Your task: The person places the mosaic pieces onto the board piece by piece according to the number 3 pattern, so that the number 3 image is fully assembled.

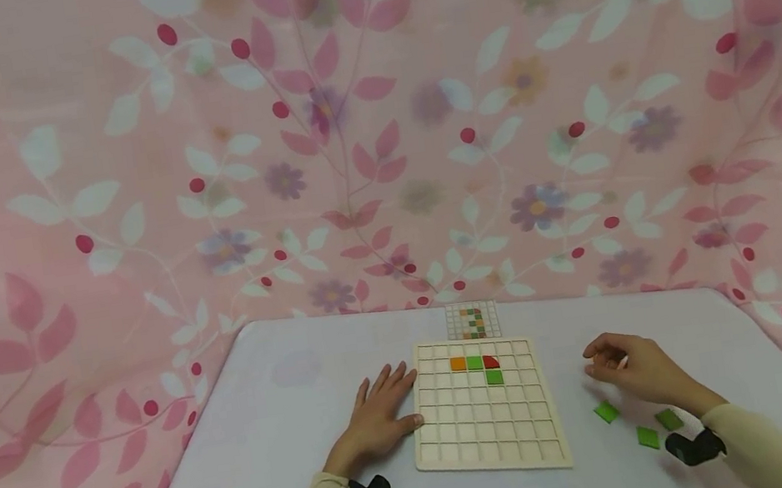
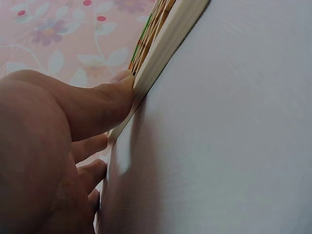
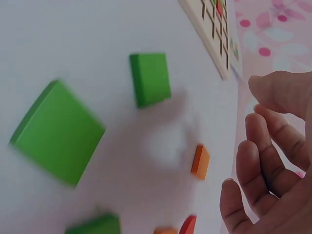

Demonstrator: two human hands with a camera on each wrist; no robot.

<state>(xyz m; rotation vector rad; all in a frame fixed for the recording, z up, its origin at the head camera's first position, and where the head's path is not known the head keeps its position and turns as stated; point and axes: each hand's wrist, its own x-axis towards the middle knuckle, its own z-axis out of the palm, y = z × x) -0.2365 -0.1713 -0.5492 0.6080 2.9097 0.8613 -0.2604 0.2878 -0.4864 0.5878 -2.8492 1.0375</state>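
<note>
A pale wooden grid board point(image 1: 466, 439) lies flat on the table. Near its top sit an orange tile point(image 1: 458, 364), a green tile point(image 1: 474, 362) and a red quarter-round tile point(image 1: 490, 362), with another green tile point(image 1: 494, 378) below the red one. My left hand point(image 1: 379, 419) rests fingers spread beside the board, its thumb point(image 2: 109, 100) touching the board's side edge. To the right of the board, my right hand point(image 1: 637, 367) hovers with loosely bent fingers and nothing between them. Loose green tiles point(image 3: 153, 78) lie under and near it.
Behind the board lies a pattern card point(image 1: 453, 323) printed with a coloured grid. In the right wrist view, an orange tile point(image 3: 201, 162) and a red piece point(image 3: 187, 225) lie near the right hand. A pink floral curtain point(image 1: 374, 128) hangs behind the white table point(image 1: 241, 460).
</note>
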